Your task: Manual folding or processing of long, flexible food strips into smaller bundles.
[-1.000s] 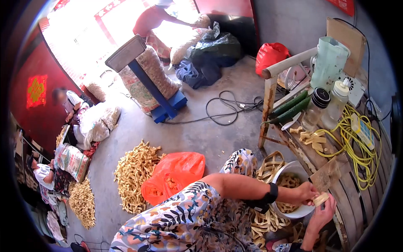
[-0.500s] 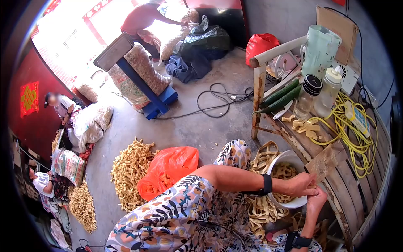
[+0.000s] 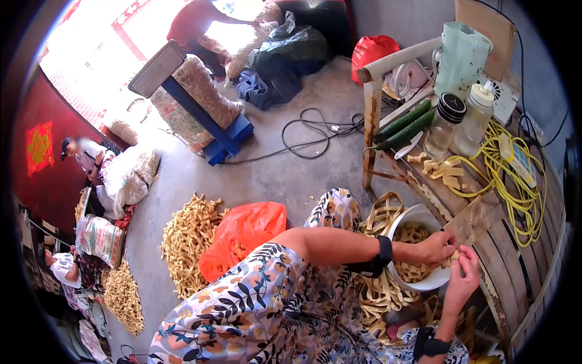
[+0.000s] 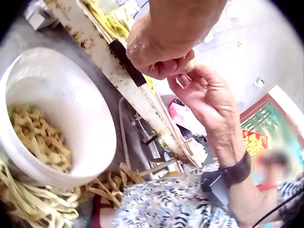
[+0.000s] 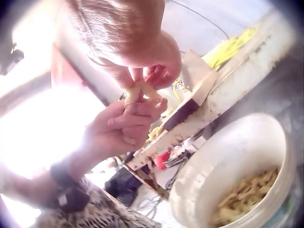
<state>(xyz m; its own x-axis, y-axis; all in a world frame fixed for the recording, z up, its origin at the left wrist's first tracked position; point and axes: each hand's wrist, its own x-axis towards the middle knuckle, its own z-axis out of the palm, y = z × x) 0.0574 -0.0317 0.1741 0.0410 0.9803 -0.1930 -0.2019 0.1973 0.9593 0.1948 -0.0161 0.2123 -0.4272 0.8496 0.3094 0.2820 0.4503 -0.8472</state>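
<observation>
My left hand (image 3: 431, 247) and right hand (image 3: 462, 279) meet just past the rim of a white bucket (image 3: 438, 280). Between their fingertips both pinch a pale yellow tofu-skin strip (image 5: 134, 93), bent into a loop in the right wrist view. Fingers hide most of it in the left wrist view, where the right hand (image 4: 209, 97) comes in from below. Inside the bucket lie many tofu-skin knots (image 4: 40, 137). Long loose strips (image 3: 385, 294) are heaped beside the bucket.
A slatted bench (image 3: 506, 291) at right bears cucumbers (image 3: 406, 130), bottles, a pitcher (image 3: 464, 57) and a coiled yellow cable (image 3: 527, 200). A red plastic bag (image 3: 257, 224) and a knot pile (image 3: 188, 242) lie on the floor. Behind them stands a blue scale (image 3: 203, 115). Several people work farther off.
The strip showed as a flat band between the hands, then the hands closed together and covered it. Now the fingertips are slightly apart again. A person at the back has bent lower.
</observation>
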